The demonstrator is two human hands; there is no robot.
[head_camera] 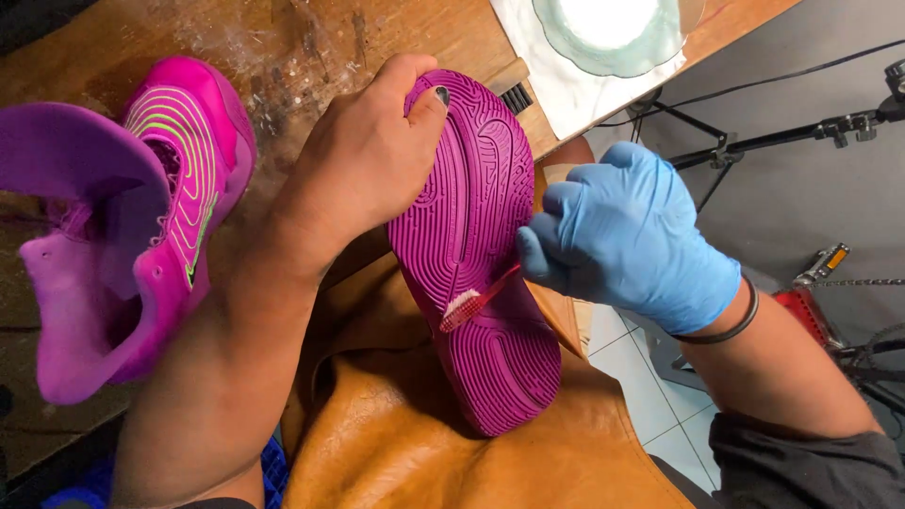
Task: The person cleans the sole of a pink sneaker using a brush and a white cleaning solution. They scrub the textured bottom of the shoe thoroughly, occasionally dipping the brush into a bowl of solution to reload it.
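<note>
Firmly, the bare left hand [363, 170] is wrapped over the toe end of an upturned magenta sneaker [476, 254], thumb pressed on the grooved outsole and the other fingers hidden behind the shoe, so the hold is fully closed on it. From that hold the sole runs down and toward the person, its heel resting on a tan leather apron [424, 424] spread over the lap. The right hand [622, 236], in a blue disposable glove, is curled tight round the handle of a red toothbrush [481, 300]; the handle slants out of the fist toward the sole, and the white bristles touch the tread near the middle of the shoe, below the left thumb. A dark band circles the right wrist just behind the glove cuff. Off to the far side of the left hand a matching pink sneaker [132, 236] with green lines lies on the scuffed wooden workbench [283, 47]. Beyond the gloved fist a pale glass dish [613, 33] sits on a white cloth [556, 80].
</note>
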